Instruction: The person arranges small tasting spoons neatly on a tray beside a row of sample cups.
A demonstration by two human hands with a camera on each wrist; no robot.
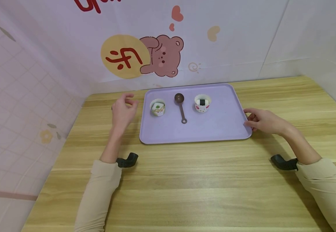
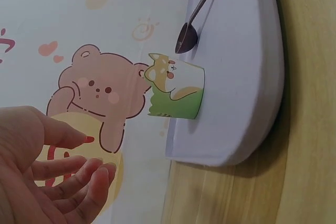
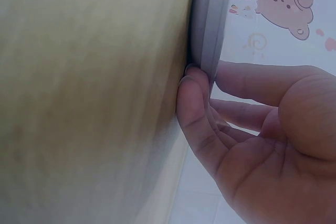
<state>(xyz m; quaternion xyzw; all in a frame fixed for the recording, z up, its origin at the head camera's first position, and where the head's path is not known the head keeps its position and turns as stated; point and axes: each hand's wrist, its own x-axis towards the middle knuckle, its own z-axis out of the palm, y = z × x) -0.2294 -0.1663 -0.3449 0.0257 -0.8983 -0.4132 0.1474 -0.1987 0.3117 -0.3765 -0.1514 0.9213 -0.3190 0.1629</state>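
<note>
Purple tray (image 1: 220,129) pinched at its right edge only, loose load on top

Tray lies on the counter (image 1: 185,180), wall sheet (image 1: 237,58) just behind it. Main risk, I'd say: one-sided lift. If the right hand (image 1: 265,121) raised its edge with the left end unsupported, the tray could tilt and the dog-print cup (image 1: 158,112) and donut-print cup (image 1: 201,109) might slide or topple, spilling the white-and-green piece (image 1: 158,105) and the rice-ball-like piece (image 1: 202,102). Brown spoon (image 1: 181,109) lies loose between the cups, could skid into one. A jerky pull might do the same. Setting down hard could squeeze the fingertips under the rim

Grip: right hand pinches the right rim near the front corner, thumb on the upper side, fingers below, gap about the rim's thickness; can't tell if that edge is raised. Left hand (image 1: 124,109) holds nothing, fingers loosely bent, thumb apart from them, just beside the left edge, not touching
</note>
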